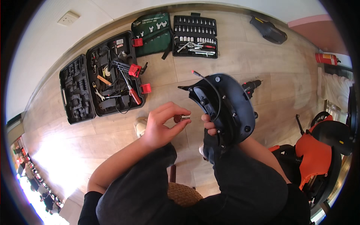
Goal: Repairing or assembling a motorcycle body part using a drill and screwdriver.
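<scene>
In my right hand [210, 125] is a dark, curved plastic shell [240, 105], gripped at its lower left edge and tilted so its inside shows. Several screws or studs dot that inside, and a black cable [213, 84] with a red tip arches out of it. My left hand [160, 123], just to the left of the shell, pinches a small cylindrical part [182, 118] between thumb and fingers. This part is silvery at one end and reddish-brown at the other; its exact kind is unclear. It does not touch the shell.
An open black tool case [89, 108] lies at left, holding loose tools and hex keys. Behind are a green wrench pouch [150, 47] and a socket set [195, 37]. A cordless drill [252, 88] sits beyond the shell; an orange-and-black vehicle [315, 153] stands at right.
</scene>
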{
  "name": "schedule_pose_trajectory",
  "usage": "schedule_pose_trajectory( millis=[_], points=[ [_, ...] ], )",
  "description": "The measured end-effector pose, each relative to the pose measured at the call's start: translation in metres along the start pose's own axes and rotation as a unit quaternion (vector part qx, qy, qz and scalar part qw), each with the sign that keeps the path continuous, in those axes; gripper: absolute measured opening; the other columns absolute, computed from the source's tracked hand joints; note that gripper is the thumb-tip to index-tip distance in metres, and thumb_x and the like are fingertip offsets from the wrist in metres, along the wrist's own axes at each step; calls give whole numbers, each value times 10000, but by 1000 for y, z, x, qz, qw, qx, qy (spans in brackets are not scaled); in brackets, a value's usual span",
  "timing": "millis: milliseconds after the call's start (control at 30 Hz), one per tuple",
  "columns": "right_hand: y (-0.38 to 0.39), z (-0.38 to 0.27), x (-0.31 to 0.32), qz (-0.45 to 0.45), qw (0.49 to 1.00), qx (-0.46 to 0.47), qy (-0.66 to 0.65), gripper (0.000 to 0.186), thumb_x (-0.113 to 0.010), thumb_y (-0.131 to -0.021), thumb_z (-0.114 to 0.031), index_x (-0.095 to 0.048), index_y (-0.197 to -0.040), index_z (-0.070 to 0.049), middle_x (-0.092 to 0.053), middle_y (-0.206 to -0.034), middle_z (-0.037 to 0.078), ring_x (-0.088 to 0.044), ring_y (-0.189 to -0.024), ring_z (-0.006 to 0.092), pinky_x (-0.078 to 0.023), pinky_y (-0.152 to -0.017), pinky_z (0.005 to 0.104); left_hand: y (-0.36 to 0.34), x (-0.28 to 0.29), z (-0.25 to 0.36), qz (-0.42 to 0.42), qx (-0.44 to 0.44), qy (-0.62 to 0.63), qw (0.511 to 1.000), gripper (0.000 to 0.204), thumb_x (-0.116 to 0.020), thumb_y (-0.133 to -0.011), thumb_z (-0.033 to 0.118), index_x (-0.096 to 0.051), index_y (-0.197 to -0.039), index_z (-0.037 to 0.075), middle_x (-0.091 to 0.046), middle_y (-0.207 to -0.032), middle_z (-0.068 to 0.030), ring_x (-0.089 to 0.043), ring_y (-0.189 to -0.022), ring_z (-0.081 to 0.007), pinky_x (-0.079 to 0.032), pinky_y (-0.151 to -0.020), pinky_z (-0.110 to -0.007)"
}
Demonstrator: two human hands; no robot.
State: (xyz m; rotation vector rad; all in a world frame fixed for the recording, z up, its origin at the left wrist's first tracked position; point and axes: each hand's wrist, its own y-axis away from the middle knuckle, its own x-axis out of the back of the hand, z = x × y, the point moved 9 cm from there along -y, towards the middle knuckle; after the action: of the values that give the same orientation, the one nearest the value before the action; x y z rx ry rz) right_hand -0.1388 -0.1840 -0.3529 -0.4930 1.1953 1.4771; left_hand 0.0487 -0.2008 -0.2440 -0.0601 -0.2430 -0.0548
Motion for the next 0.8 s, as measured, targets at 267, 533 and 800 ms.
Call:
schedule_pose_trajectory(
  millis=[267,533,800],
  points=[
    [-15,-16,93,-44,999,-19,-7,715,-630,-947,-551,-562,-1413,-13,-607,-1289,176,-557,-1049,284,-500,-866,421,75,-9,-173,44,332,214,918,186,-675,-1012,128,-648,-1172,36,-660,-879,-12,-632,-798,-104,-533,-740,-271],
    [-19,-20,97,-55,998,-13,1,682,-563,-982,-479,-511,-1487,-23,-585,-1368,216,-552,-1083,318,-490,-934,463,123,-22,-228,36,380,263,886,214,-625,-1034,102,-558,-1225,33,-738,-1126,-104,-711,-928,-157,-564,-792,-290],
    [-18,-17,97,-18,1000,-1,24,695,-591,-972,-488,-509,-1489,-31,-588,-1351,205,-539,-1071,298,-490,-918,449,119,-16,-238,-11,363,160,918,193,-663,-1009,97,-603,-1174,18,-719,-958,-56,-681,-860,-119,-551,-760,-277]
  ],
)
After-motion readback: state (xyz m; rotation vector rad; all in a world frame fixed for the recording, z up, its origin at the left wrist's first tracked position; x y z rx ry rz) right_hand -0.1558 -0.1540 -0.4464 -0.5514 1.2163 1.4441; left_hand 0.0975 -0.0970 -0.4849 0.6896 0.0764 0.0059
